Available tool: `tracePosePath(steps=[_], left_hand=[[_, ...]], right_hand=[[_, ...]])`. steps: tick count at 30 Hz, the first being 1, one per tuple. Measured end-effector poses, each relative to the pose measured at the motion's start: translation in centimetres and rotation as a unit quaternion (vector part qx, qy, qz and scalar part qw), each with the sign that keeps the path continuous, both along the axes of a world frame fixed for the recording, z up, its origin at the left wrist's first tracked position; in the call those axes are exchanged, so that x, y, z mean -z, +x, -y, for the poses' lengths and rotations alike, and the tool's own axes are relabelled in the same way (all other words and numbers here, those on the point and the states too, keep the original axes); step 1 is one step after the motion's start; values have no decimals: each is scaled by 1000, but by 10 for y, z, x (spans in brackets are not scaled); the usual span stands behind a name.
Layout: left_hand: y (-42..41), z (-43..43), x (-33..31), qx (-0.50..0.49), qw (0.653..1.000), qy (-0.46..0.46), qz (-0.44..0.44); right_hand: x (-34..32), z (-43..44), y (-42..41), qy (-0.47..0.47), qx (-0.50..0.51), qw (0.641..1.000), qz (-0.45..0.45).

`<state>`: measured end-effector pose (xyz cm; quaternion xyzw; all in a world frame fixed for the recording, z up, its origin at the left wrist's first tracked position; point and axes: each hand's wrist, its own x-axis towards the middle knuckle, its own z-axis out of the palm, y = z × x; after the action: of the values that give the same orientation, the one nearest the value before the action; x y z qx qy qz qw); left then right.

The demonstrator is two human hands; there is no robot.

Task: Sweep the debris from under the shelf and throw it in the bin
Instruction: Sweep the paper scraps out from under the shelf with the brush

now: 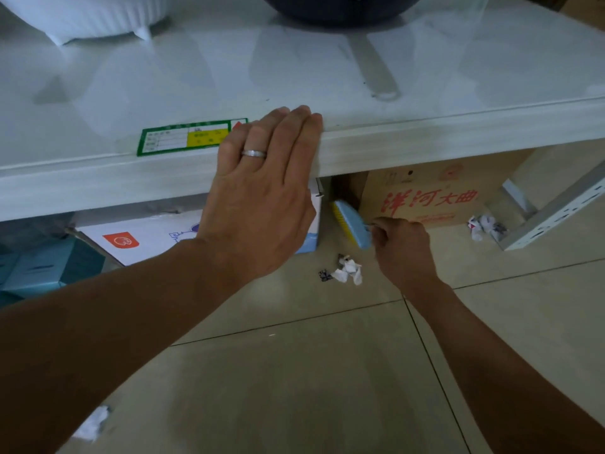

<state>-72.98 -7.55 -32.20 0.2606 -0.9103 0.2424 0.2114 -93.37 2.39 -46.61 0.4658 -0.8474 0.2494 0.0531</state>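
My left hand [262,188] lies flat on the front edge of the pale shelf [425,139], fingers together, a ring on one finger. Below the shelf my right hand [404,249] grips a small blue brush with yellow bristles [352,226], which points into the gap between two boxes. Crumpled white and dark paper scraps [347,271] lie on the tiled floor just left of that hand. A second clump of paper [486,227] rests further right by a metal shelf leg. Another white scrap [93,422] lies near my left forearm. No bin is in view.
Under the shelf stand a brown cardboard box with red characters [435,198], a white box [147,237] and teal boxes [39,267]. A perforated metal rail [553,214] slants at right. On the shelf sit a dark pan [340,8] and a white object [88,18].
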Motion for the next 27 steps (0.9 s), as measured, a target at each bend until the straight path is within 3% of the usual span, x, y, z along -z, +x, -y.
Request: tracePosePath(steps=[2, 4, 6, 9, 11, 16, 21, 24, 27], left_hand=[[-1, 0, 0, -1, 1000, 3, -3], [0, -2, -2, -5, 1000, 8, 2], [1, -2, -4, -4, 1000, 9, 15], [2, -2, -3, -3, 1000, 6, 25], [2, -2, -4, -6, 1000, 5, 23], [4, -5, -8, 1, 999, 29, 26], [6, -9, -13, 1, 998, 55, 44], [8, -13, -19, 2, 995, 77, 58], [12, -13, -27, 14, 993, 88, 78]], right_hand=[[3, -6, -2, 48, 5, 998, -45], [8, -9, 6, 179, -13, 981, -75], [8, -19, 19, 238, -63, 965, -85], [3, -43, 33, 195, -82, 976, -47], [2, -50, 34, 165, -51, 983, -71], [8, -71, 62, 264, -113, 952, -109], [4, -82, 75, 209, -49, 973, -89], [-10, -64, 78, 247, -8, 966, -77], [-11, -52, 89, 291, -53, 955, -25]])
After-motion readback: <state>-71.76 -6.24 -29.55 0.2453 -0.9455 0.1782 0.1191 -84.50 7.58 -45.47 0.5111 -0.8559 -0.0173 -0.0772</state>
